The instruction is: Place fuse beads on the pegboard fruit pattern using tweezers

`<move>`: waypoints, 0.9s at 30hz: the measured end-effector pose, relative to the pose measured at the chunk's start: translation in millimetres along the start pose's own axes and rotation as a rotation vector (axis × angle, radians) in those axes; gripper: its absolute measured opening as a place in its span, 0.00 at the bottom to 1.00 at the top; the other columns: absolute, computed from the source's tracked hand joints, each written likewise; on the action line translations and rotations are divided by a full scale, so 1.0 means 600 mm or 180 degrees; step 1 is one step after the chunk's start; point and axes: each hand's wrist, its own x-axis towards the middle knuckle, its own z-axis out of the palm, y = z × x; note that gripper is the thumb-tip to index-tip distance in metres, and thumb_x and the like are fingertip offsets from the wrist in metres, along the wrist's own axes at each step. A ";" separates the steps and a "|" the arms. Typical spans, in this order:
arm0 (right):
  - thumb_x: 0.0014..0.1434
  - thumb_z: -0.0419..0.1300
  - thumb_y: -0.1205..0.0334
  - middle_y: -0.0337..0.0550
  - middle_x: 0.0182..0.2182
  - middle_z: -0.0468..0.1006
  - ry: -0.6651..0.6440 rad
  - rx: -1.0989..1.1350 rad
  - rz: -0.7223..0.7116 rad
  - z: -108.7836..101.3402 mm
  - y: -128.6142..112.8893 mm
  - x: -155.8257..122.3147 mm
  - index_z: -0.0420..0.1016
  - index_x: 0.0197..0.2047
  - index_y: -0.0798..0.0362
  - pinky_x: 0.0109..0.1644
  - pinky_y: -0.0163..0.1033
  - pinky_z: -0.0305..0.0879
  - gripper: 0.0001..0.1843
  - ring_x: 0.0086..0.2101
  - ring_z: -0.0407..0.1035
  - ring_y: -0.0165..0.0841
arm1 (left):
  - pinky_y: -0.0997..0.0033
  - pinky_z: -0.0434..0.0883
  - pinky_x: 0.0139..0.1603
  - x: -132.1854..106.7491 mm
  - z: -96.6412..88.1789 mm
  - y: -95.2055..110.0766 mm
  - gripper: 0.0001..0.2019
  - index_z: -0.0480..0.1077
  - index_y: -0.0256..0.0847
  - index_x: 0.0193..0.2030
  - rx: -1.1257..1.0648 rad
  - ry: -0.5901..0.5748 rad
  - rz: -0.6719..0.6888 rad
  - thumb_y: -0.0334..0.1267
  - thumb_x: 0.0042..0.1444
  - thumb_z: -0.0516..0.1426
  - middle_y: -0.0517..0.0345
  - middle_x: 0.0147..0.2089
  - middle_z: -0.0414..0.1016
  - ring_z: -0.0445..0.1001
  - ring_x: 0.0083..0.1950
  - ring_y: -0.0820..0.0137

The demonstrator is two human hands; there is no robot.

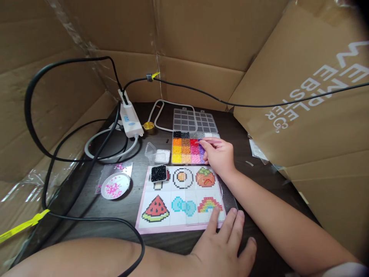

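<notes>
My right hand (219, 154) hovers over the right side of an open bead box (186, 151) with coloured compartments, pinching pink tweezers (211, 142) whose tip sits over the red and purple beads. My left hand (226, 242) lies flat, fingers spread, on the near right edge of a pattern sheet (180, 198) showing a watermelon, rainbow, strawberry and other pixel pictures. A clear pegboard (198, 207) lies over the sheet's right part. A small tray of black beads (158, 173) rests on the sheet's top left.
A white dish with pink beads (115, 186) sits left of the sheet. A clear cup and white bead tray (158, 154) stand beside the box. Black cables (86, 154), a white device (131, 120) and a gold cap (149, 125) lie behind. Cardboard walls (302, 96) enclose the dark table.
</notes>
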 end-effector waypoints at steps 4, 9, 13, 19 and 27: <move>0.50 0.67 0.55 0.35 0.12 0.70 -0.0016 0.0050 0.0003 0.001 0.002 0.001 0.79 0.36 0.59 0.14 0.31 0.64 0.16 0.12 0.64 0.28 | 0.39 0.57 0.58 -0.002 0.001 0.001 0.22 0.70 0.46 0.60 -0.0014 0.0002 -0.0037 0.42 0.70 0.40 0.37 0.66 0.64 0.63 0.67 0.48; 0.50 0.67 0.54 0.35 0.12 0.70 -0.0016 0.0030 -0.0003 0.001 0.003 0.003 0.79 0.36 0.59 0.13 0.30 0.62 0.16 0.12 0.63 0.28 | 0.40 0.57 0.58 -0.005 -0.003 0.001 0.23 0.67 0.46 0.63 -0.0014 -0.0134 -0.0018 0.43 0.70 0.40 0.37 0.67 0.62 0.62 0.67 0.47; 0.51 0.67 0.54 0.35 0.13 0.70 -0.0020 0.0012 -0.0004 0.002 0.005 0.004 0.79 0.36 0.58 0.14 0.31 0.63 0.15 0.13 0.64 0.28 | 0.39 0.57 0.58 -0.005 -0.003 0.001 0.23 0.67 0.46 0.64 -0.0012 -0.0129 -0.0036 0.44 0.70 0.40 0.37 0.68 0.61 0.61 0.68 0.47; 0.51 0.67 0.55 0.36 0.13 0.70 -0.0027 0.0003 -0.0029 0.000 0.002 0.004 0.79 0.36 0.59 0.14 0.31 0.63 0.14 0.13 0.63 0.28 | 0.38 0.57 0.58 -0.002 -0.007 0.002 0.23 0.68 0.46 0.63 -0.0038 -0.0224 -0.0063 0.44 0.69 0.41 0.37 0.67 0.62 0.61 0.67 0.47; 0.51 0.67 0.55 0.36 0.13 0.70 -0.0005 0.0044 -0.0004 -0.001 0.000 0.005 0.79 0.35 0.59 0.14 0.31 0.64 0.14 0.14 0.65 0.29 | 0.33 0.60 0.56 -0.001 -0.012 0.000 0.31 0.66 0.42 0.63 -0.0032 -0.0265 -0.0016 0.59 0.65 0.44 0.32 0.67 0.61 0.60 0.66 0.42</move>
